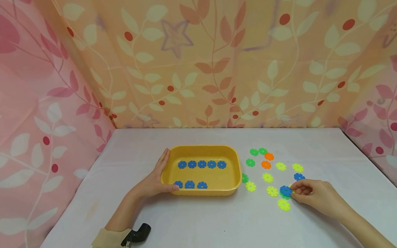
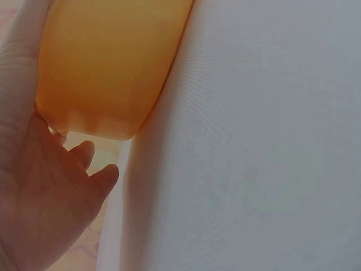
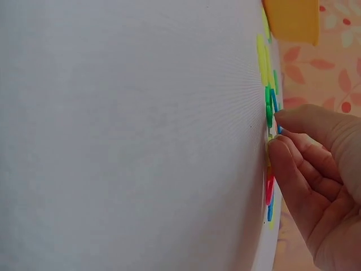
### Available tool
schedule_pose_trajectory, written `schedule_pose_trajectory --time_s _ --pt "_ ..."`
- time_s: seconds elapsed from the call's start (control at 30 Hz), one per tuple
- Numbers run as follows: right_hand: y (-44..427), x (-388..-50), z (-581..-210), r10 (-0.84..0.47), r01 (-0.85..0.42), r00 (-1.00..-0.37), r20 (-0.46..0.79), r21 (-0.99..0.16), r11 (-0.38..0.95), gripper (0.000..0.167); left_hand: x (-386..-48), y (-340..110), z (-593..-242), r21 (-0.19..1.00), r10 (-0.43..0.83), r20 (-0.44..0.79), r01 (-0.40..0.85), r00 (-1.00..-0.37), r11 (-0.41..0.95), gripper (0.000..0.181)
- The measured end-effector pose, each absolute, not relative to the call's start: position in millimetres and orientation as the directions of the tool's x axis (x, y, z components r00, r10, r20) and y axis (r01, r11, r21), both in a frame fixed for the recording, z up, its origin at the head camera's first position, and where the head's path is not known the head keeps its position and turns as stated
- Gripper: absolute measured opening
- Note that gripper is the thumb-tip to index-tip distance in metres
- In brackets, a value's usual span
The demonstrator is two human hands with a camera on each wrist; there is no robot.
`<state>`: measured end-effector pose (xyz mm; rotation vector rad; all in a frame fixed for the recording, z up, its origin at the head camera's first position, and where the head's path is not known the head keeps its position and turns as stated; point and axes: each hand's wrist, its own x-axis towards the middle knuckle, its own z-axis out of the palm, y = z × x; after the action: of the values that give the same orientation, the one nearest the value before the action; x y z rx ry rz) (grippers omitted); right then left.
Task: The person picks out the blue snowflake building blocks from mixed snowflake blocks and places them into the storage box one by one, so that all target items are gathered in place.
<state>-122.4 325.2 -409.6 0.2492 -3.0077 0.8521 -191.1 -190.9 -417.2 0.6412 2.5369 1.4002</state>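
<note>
A yellow plastic tray point(image 1: 201, 193) stands on the white table. Inside it, blue notched flower discs point(image 1: 202, 164) form one row at the back and another along the front. My left hand point(image 1: 153, 181) holds the tray's left end, thumb at the front rim and fingers along the side; the left wrist view shows that hand point(image 2: 51, 192) against the tray's wall point(image 2: 113, 68). On the right, my right hand point(image 1: 321, 198) pinches a blue disc point(image 1: 285, 191) between thumb and fingertips, over a green disc. Another blue disc point(image 1: 299, 176) lies just beyond those fingers.
Loose yellow discs point(image 1: 272, 191), green discs point(image 1: 254, 152) and orange discs point(image 1: 266, 165) lie right of the tray, some overlapping. A red piece point(image 3: 269, 192) shows near the right hand in the right wrist view. Patterned curtains point(image 1: 201, 69) stand behind the table.
</note>
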Motion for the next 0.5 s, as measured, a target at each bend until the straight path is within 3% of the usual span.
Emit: schedule_pose_trajectory --time_s 0.5 --pt "313 -125 -408 -0.148 -0.182 -0.983 0.106 -0.586 0.789 0.021 -191 -190 -417 0.829 0.447 0.056 0.291 -0.893 0.478 0.124"
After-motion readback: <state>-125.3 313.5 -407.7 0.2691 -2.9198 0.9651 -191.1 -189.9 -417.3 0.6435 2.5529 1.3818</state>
